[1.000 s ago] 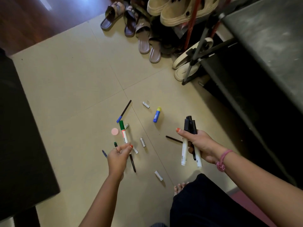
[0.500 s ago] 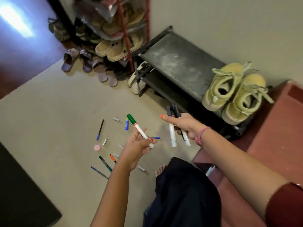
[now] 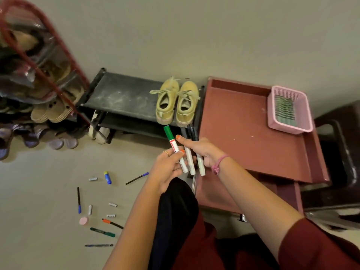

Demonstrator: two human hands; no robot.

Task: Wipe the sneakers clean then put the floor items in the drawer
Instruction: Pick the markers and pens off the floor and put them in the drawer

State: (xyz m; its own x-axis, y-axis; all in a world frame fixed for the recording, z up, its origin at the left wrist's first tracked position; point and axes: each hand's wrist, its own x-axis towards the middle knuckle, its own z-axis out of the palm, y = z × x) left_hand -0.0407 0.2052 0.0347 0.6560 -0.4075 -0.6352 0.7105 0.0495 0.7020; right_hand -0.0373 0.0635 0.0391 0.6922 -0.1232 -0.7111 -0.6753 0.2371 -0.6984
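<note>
My left hand [image 3: 168, 168] holds a green-capped white marker [image 3: 172, 143] upright, right beside my right hand [image 3: 201, 151], which grips a bundle of black-capped markers [image 3: 190, 159]. The two hands touch. A pair of yellow sneakers [image 3: 178, 103] stands on the low black rack [image 3: 120, 96]. Just under my right forearm the red cabinet's drawer [image 3: 211, 193] is pulled out. Several pens, small batteries, a blue glue stick [image 3: 107, 177] and a pink round eraser [image 3: 84, 220] lie on the floor at lower left.
A pink basket [image 3: 290, 110] sits on the red cabinet top [image 3: 245, 133]. A red-framed shoe rack [image 3: 35, 75] full of sandals stands at the left, with slippers [image 3: 56, 142] on the floor before it. A dark piece of furniture [image 3: 339, 152] is at the far right.
My view swung right from the floor to the cabinet. My left hand picked the green marker up off the floor and brought it against the markers in my right hand.
</note>
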